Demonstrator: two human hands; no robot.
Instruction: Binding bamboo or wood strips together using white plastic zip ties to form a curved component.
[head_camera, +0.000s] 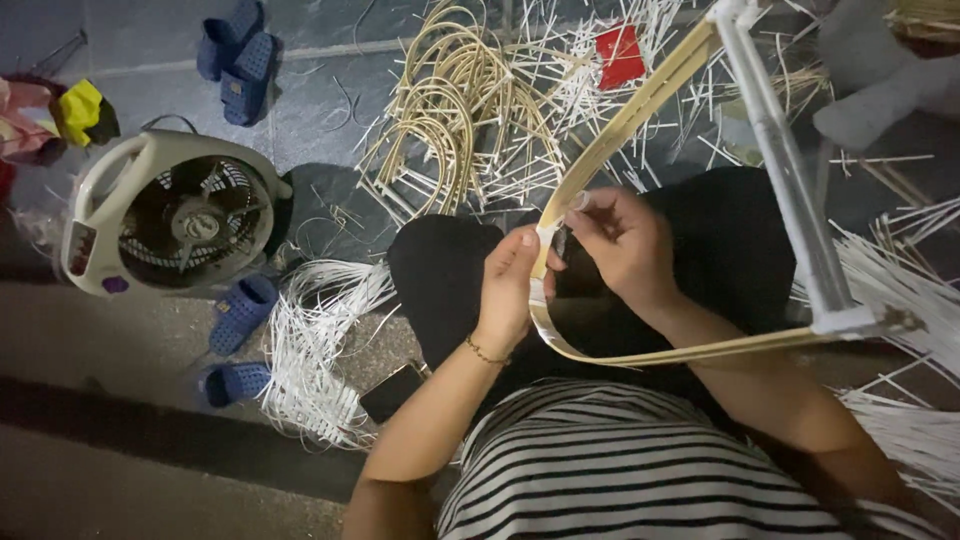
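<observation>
Bent cane frame (620, 130) sits over the lap, its bend right at the hands, two legs running out to a white-wrapped crossbar (790, 190) upper right. Left hand (508, 290) pinches the bend, thumb and fingers closed on the cane, likely to pin the white strip (546, 236) end flat. Right hand (625, 245) fingers closed on the same spot from the other side, apparently pulling the strip tight around it; can't tell exactly what sits under the fingertips. Around: pile of curved cane hoops (455, 110) ahead, loose white strips (320, 350) on the floor left and right, table fan (170, 215), blue sandals (240, 60), phone (392, 392) by the knee, red card (620, 55). Nothing blocks the hands; the frame's long legs crowd the right side
</observation>
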